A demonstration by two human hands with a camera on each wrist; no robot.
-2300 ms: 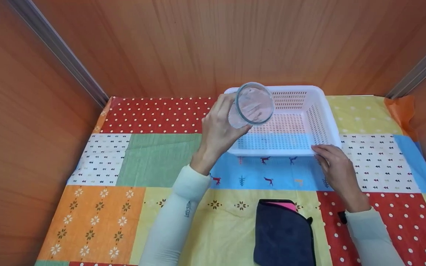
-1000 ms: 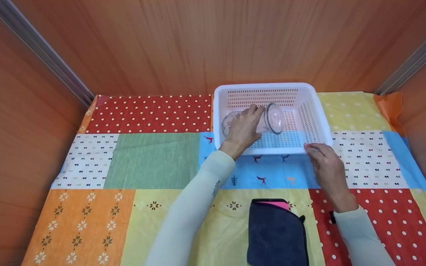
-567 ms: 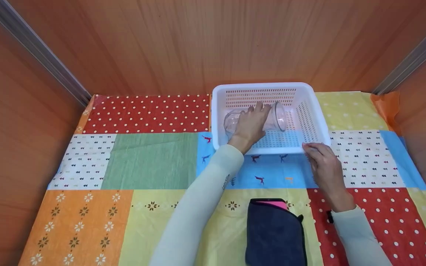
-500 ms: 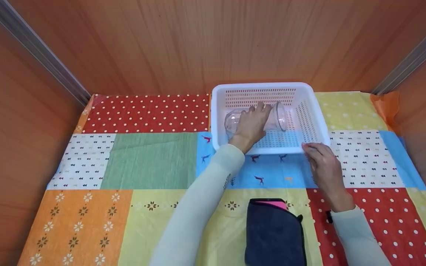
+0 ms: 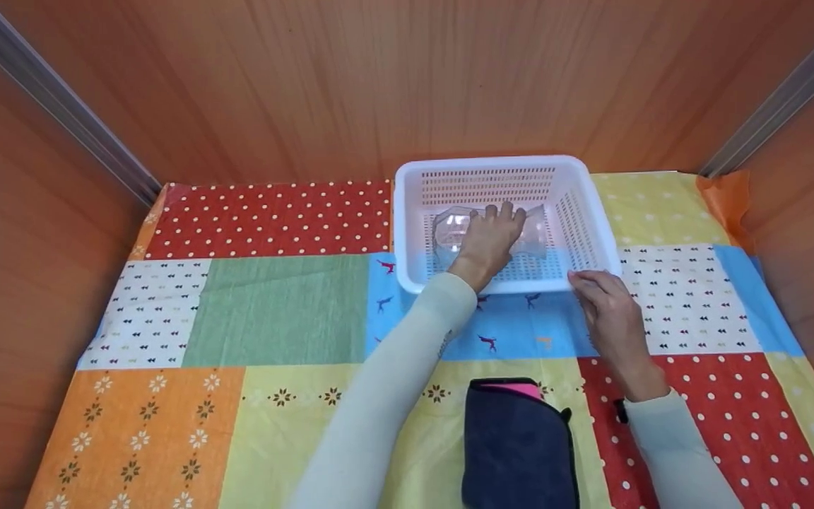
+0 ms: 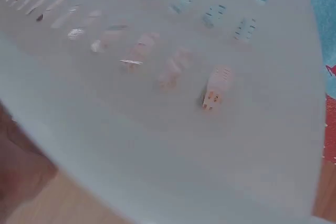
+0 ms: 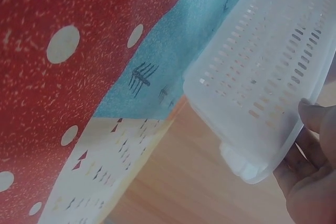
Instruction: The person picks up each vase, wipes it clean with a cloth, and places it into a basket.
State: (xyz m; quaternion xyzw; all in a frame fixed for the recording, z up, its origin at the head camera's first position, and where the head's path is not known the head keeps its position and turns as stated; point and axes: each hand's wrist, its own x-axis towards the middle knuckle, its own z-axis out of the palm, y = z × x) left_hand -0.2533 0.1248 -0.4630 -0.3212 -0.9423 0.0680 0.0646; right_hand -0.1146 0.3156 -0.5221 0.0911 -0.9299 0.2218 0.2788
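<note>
A clear glass vase (image 5: 453, 230) with a flared mouth lies on its side inside the white plastic basket (image 5: 481, 164), its mouth towards the right. My left hand (image 5: 490, 237) reaches over the basket's front rim and grips the vase round its narrower middle, hiding that part. At the basket's front right corner, my right hand (image 5: 612, 311) pinches the rim between thumb and fingers. The right wrist view shows that hand (image 7: 312, 166) at the rim of the slotted basket (image 7: 252, 93). Basket wall (image 6: 157, 119) fills most of the left wrist view.
A dark blue pouch (image 5: 516, 445) with a pink thing (image 5: 520, 389) showing at its opening lies in front of the basket. The patchwork cloth (image 5: 287, 311) covers the surface. Wooden panels (image 5: 350, 85) rise behind and at both sides.
My left hand has lowered the vase from above the basket into it and turned it onto its side. The right hand has stayed at the rim. The head view has shifted slightly.
</note>
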